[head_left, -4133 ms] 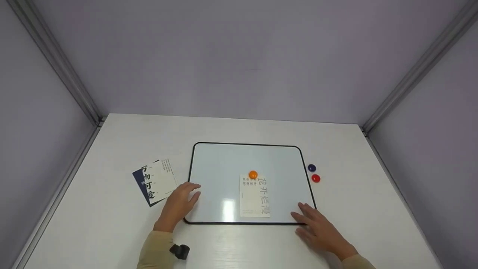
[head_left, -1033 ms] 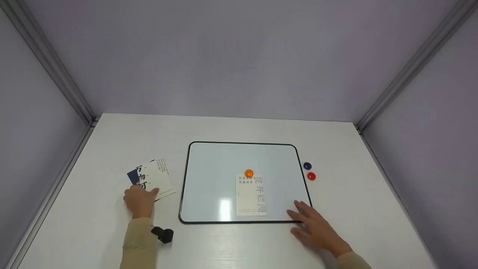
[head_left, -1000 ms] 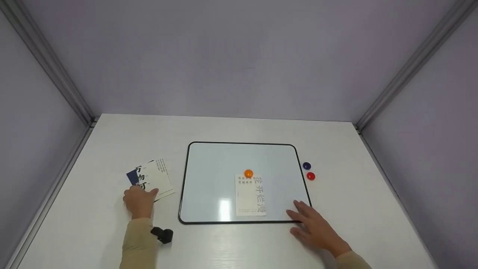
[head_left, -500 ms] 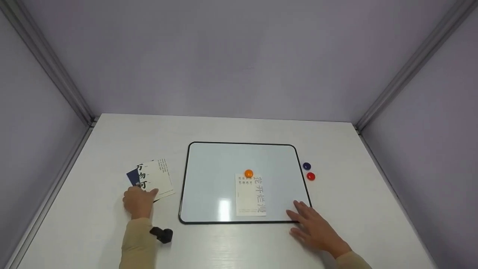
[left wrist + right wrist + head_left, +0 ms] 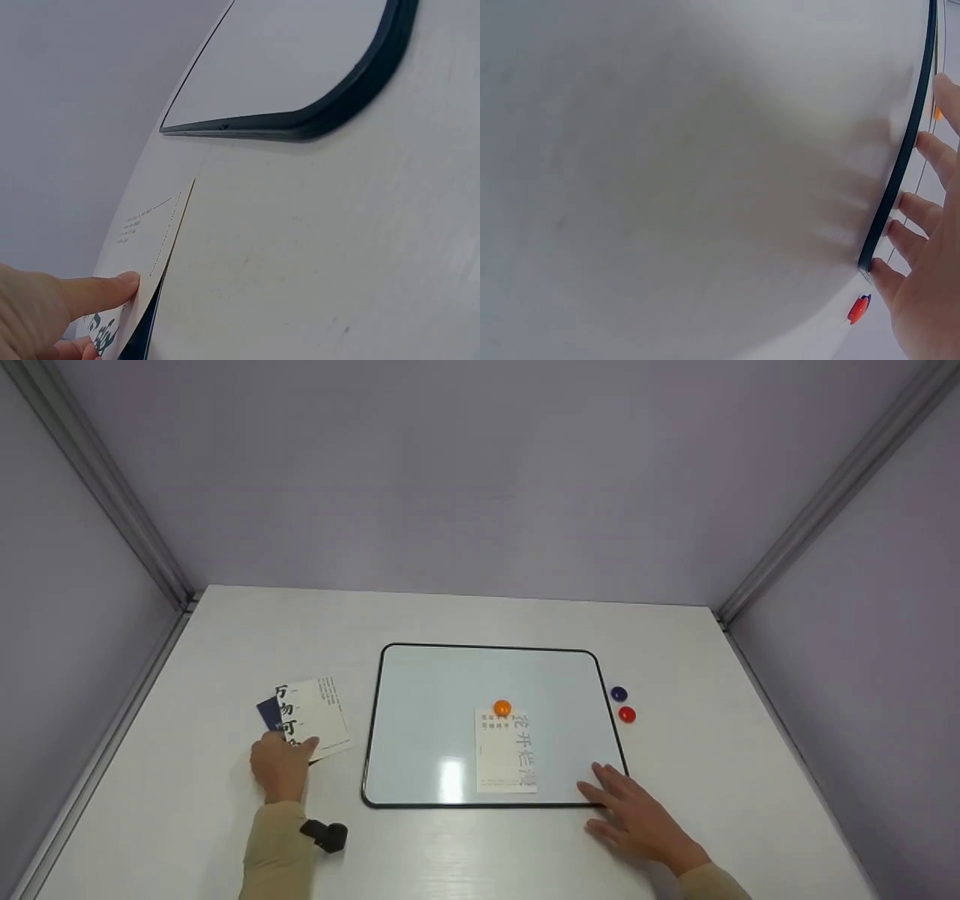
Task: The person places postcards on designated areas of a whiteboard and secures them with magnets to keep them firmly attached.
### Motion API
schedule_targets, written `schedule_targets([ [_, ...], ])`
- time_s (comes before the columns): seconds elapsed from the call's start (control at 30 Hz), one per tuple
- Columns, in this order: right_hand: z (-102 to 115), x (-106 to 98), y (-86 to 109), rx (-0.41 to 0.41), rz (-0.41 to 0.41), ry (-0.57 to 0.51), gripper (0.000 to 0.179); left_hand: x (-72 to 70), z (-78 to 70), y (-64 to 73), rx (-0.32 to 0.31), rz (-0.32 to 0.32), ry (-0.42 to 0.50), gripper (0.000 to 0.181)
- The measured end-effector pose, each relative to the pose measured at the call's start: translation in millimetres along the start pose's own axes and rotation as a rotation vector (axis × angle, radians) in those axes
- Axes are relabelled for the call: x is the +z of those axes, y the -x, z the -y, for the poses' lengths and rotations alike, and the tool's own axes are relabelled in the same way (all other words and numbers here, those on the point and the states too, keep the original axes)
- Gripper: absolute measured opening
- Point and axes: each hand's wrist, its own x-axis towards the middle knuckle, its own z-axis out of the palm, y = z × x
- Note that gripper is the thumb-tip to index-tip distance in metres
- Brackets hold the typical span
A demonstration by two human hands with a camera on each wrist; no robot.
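At the left of the table, my left hand [image 5: 279, 765] grips the near-left edge of a cream card [image 5: 319, 716] with black characters. Its thumb [image 5: 105, 292] lies on the card's face; the other fingertips are mostly hidden. A dark blue card [image 5: 268, 711] shows from under the cream one. My right hand [image 5: 637, 821] has its fingers spread over the near-right corner of a black-framed whiteboard [image 5: 427, 697]. On the board lies another cream card [image 5: 495, 757], with an orange round magnet [image 5: 502, 708] over its top edge.
A dark blue magnet [image 5: 619, 694] and a red magnet [image 5: 627, 714] sit just right of the board. The white table [image 5: 465, 855] is bounded by grey walls [image 5: 480, 495] at the back and sides.
My left hand has left the board's left edge and gone to the cards. Lately the cream card has shifted slightly over the blue one. My right hand stays at the board's corner.
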Motion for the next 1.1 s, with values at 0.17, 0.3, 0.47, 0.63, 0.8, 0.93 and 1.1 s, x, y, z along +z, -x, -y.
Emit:
schedule_targets([
  [0.17,0.6,0.6,-0.4,-0.02,-0.032,-0.001,0.058,-1.2,-1.1,1.4,0.002,0.006,0.076,0.054],
  [0.3,1.5,0.6,-0.1,-0.015,-0.032,-0.009,0.059,-2.2,-0.7,1.1,-0.003,0.033,0.139,0.055],
  [0.47,1.9,1.7,0.6,-0.023,-0.058,0.001,0.059,-3.2,0.6,0.3,-0.009,0.046,0.185,0.053],
  [0.63,2.7,2.3,0.7,0.002,-0.055,-0.04,0.06,-4.0,0.4,-0.8,-0.009,0.048,0.186,0.051],
  [0.8,3.4,3.0,0.5,0.009,-0.052,-0.031,0.06,-4.7,-0.2,-1.9,-0.012,0.06,0.192,0.054],
  [0.93,3.6,2.8,1.0,0.002,-0.069,-0.013,0.059,-5.3,-1.6,-1.6,-0.02,0.067,0.198,0.054],
  [1.1,3.8,1.7,1.3,-0.01,-0.058,-0.021,0.059,-7.4,-2.6,-1.5,-0.025,0.093,0.203,0.057],
])
